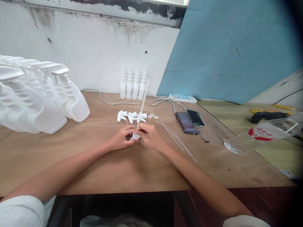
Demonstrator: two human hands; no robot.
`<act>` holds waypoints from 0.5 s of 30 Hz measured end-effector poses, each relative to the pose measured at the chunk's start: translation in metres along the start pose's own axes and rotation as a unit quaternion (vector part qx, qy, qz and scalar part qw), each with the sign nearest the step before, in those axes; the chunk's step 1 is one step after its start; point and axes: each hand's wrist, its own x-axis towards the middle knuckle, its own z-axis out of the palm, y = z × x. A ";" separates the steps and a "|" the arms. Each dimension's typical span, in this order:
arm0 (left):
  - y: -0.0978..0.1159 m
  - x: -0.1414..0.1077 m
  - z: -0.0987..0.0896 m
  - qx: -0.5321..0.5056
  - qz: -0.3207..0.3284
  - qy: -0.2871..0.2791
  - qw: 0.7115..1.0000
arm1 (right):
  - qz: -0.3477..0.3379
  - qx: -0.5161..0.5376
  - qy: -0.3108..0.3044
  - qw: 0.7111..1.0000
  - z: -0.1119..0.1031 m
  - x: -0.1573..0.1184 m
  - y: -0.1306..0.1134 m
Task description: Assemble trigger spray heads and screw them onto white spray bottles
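My left hand [122,137], with a ring on one finger, is closed around a white spray trigger head [135,136] just above the table. A thin white dip tube [144,100] rises from it, leaning slightly right. My right hand [150,135] pinches the tube's lower end at the spray head; the fingers partly hide the joint. Just beyond my hands lie 3 more white trigger heads [122,116], one partly behind the tube. Small white washers [156,117] lie to their right. Loose dip tubes [174,136] lie on the table right of my right hand.
Large white bottles with spray heads [44,94] crowd the left side. Several small white bottles [129,85] stand by the wall. At the right are a power strip [183,99], a phone [195,117], a pixelated device [188,123] and a clear plastic bottle [251,138].
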 end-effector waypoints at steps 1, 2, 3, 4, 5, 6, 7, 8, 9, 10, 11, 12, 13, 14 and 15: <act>0.000 0.000 0.000 -0.004 0.002 0.001 1.000 | -0.009 -0.002 -0.004 1.000 0.002 0.000 0.000; 0.000 0.000 0.000 -0.009 0.004 0.004 1.000 | -0.016 -0.005 -0.008 1.000 0.003 0.000 0.000; 0.000 0.000 0.000 -0.015 0.006 0.008 1.000 | -0.022 -0.007 -0.011 1.000 0.004 0.000 -0.001; 0.000 0.000 0.000 -0.020 0.007 0.011 1.000 | -0.025 -0.008 -0.012 1.000 0.005 0.000 -0.002; 0.000 0.000 0.000 -0.023 0.006 0.010 1.000 | -0.027 -0.012 -0.011 0.999 0.005 -0.001 -0.002; 0.001 0.000 -0.001 -0.025 0.001 0.009 1.000 | -0.026 -0.015 -0.007 1.000 0.004 -0.002 -0.003; 0.001 0.000 -0.001 -0.027 -0.004 0.007 1.000 | -0.024 -0.015 0.000 1.000 0.002 -0.003 -0.004; 0.002 0.000 -0.002 -0.029 -0.011 0.007 0.999 | -0.025 -0.013 0.008 1.000 0.000 -0.005 -0.003; 0.002 -0.001 -0.003 -0.033 -0.017 0.010 0.999 | -0.028 -0.010 0.019 0.999 -0.003 -0.007 -0.002; 0.003 -0.001 -0.004 -0.040 -0.026 0.016 0.999 | -0.030 -0.005 0.033 0.999 -0.006 -0.009 0.000; 0.003 -0.002 -0.005 -0.053 -0.035 0.024 0.998 | -0.026 0.002 0.052 0.998 -0.008 -0.011 0.002; 0.004 -0.002 -0.005 -0.071 -0.048 0.033 0.996 | -0.013 0.013 0.076 0.997 -0.010 -0.012 0.006; 0.005 -0.003 -0.006 -0.096 -0.064 0.042 0.992 | 0.012 0.035 0.101 0.994 -0.012 -0.013 0.009; 0.007 -0.003 -0.006 -0.123 -0.081 0.050 0.988 | 0.051 0.073 0.122 0.988 -0.012 -0.013 0.013; 0.009 -0.003 -0.006 -0.145 -0.096 0.058 0.983 | 0.098 0.133 0.130 0.978 -0.011 -0.014 0.015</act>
